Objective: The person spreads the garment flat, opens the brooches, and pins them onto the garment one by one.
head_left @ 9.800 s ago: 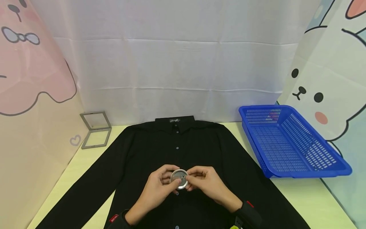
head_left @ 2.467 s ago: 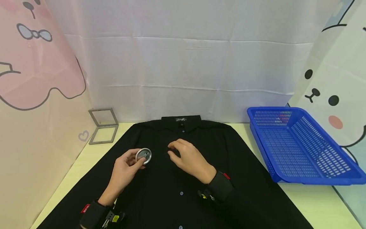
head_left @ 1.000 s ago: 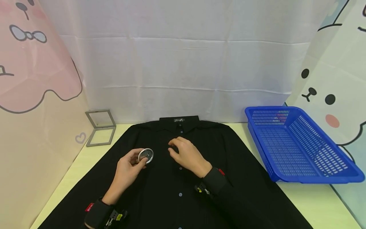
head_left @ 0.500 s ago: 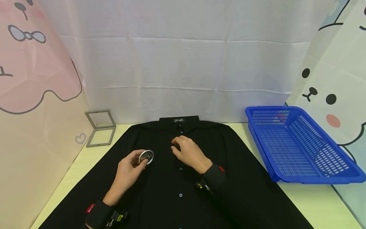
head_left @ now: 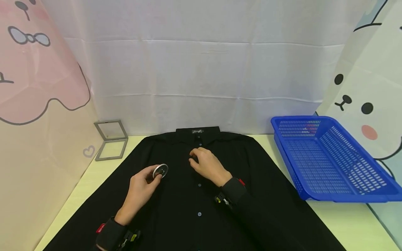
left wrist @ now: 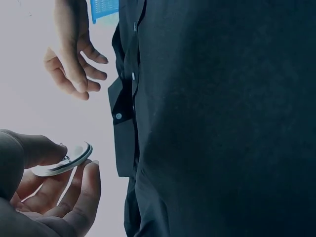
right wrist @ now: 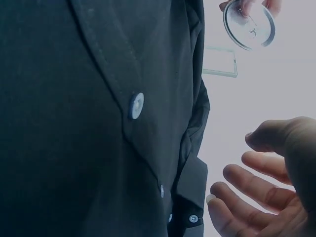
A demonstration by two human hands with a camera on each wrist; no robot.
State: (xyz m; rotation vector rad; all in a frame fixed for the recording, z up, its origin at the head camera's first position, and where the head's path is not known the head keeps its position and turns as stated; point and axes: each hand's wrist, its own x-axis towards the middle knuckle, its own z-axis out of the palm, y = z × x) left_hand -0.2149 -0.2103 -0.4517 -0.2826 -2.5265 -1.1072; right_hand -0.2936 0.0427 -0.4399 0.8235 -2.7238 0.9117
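Note:
My left hand (head_left: 140, 190) pinches a round pin-back badge (head_left: 161, 169) between thumb and fingers, above the left front of a black button-up shirt (head_left: 179, 212). The badge's silver metal back faces up, and its small pin shows in the right wrist view; its front is hidden. In the left wrist view, my thumb lies on the back of the badge (left wrist: 76, 155) beside the pin. My right hand (head_left: 208, 165) hovers apart, right of the badge, over the shirt's button row. Its fingers are loosely bent with nothing between them.
Spread face up, the shirt covers most of the pale yellow table (head_left: 345, 219). A blue perforated basket (head_left: 284, 167) stands at the right. An opened grey hinged frame (head_left: 115, 140) sits at the back left, by the wall. White cloth (head_left: 201, 76) hangs behind.
About ten seconds ago both hands held the badge over the shirt's middle. Since then my right hand has let go, and my left has carried it leftward. Lately the badge has tilted a little.

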